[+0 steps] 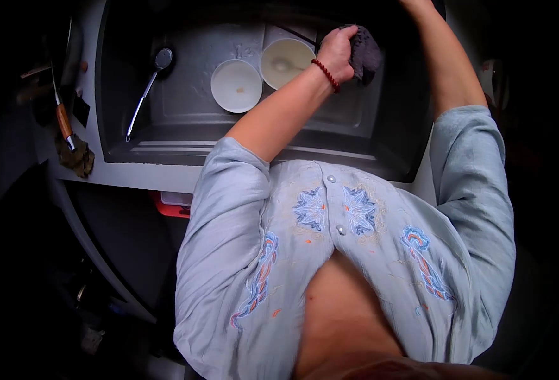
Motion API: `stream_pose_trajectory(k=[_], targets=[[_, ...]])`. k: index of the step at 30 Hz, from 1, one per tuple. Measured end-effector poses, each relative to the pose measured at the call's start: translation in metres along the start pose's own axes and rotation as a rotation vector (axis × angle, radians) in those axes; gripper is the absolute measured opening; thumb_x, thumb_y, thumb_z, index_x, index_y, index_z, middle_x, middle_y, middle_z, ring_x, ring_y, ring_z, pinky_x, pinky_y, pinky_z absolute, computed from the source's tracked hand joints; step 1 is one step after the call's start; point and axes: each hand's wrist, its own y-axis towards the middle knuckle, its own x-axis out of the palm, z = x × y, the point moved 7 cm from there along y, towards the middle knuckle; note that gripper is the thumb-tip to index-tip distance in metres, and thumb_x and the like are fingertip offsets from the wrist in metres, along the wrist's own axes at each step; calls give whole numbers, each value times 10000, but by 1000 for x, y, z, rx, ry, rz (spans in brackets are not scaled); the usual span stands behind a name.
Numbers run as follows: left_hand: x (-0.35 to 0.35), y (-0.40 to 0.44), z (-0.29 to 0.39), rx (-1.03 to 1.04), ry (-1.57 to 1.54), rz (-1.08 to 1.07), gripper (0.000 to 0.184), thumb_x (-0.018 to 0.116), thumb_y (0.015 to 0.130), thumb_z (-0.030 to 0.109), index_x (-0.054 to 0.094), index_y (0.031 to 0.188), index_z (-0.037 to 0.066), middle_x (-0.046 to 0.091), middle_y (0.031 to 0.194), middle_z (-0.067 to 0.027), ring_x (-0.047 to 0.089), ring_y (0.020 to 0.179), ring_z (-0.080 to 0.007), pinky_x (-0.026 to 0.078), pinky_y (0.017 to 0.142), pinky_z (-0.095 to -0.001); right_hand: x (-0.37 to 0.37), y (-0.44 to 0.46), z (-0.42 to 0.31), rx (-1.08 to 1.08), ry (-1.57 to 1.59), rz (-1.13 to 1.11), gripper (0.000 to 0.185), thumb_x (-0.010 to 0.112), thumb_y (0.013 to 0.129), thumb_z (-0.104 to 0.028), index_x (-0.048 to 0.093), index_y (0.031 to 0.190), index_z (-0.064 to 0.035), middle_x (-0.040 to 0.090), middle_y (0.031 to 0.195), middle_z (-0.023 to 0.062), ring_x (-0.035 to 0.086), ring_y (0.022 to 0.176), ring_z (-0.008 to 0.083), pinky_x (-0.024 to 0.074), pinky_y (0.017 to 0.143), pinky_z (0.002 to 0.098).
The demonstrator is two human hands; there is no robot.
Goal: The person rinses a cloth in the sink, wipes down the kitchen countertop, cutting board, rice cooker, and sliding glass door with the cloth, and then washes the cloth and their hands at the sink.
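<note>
While my right forearm runs up past the top edge, taking its hand out of the frame, so I cannot tell how that one stands, here's my left hand at upper centre, closed around a bunched dark cloth. The thumb lies along the top of the folds, and there's a red bead bracelet around my wrist. Cloth and hand are over the right half of the dark sink.

Right beside my wrist, on its left, sits the cream-coloured bowl, with what looks like cloudy liquid in it. Next to that, a little lower and nearer the middle of the sink, here's the white bowl, upright, a small tan bit on its bottom. Farther left, a metal ladle slants in the sink, its head up and its handle running down toward the near left corner.

Out past the sink, at the left of the frame, a wooden-handled tool reaches over a crumpled olive cloth at the edge of the tabletop.
</note>
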Motion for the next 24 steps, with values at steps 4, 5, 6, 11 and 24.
stream_pose_trajectory(k=[4,5,6,11,24], targets=[[51,5,0,267,63,-85,153,535,840,143,484,934,35,543,844,-57,538,770,-161,484,681,-331,2,3,1,-128,-21,55,413,343,844,-341,571,983,-27,606,959,256,568,961,397,418,872,479],[61,9,2,349,88,-116,180,539,837,142,470,959,30,534,869,-59,524,789,-156,474,696,-323,-1,2,0,-146,-12,50,390,359,844,-345,577,957,-43,608,941,253,573,942,397,432,844,477],[72,13,3,432,114,-146,208,542,833,141,456,984,25,525,894,-61,509,808,-151,463,712,-315,-2,2,-1,-164,-1,45,368,375,844,-349,582,931,-58,609,922,251,577,923,397,445,816,475],[109,8,5,606,192,-187,393,531,770,53,402,1138,2,495,1051,-107,468,941,-188,407,846,-313,4,14,4,-577,21,150,225,490,813,-290,544,804,-72,594,774,209,575,763,394,474,667,459],[-18,-74,101,296,11,-175,181,458,905,138,554,1013,30,621,981,-77,608,897,-191,491,820,-326,14,-113,-70,-892,713,386,300,510,908,-227,527,1152,-55,612,929,79,590,792,145,493,692,268]])
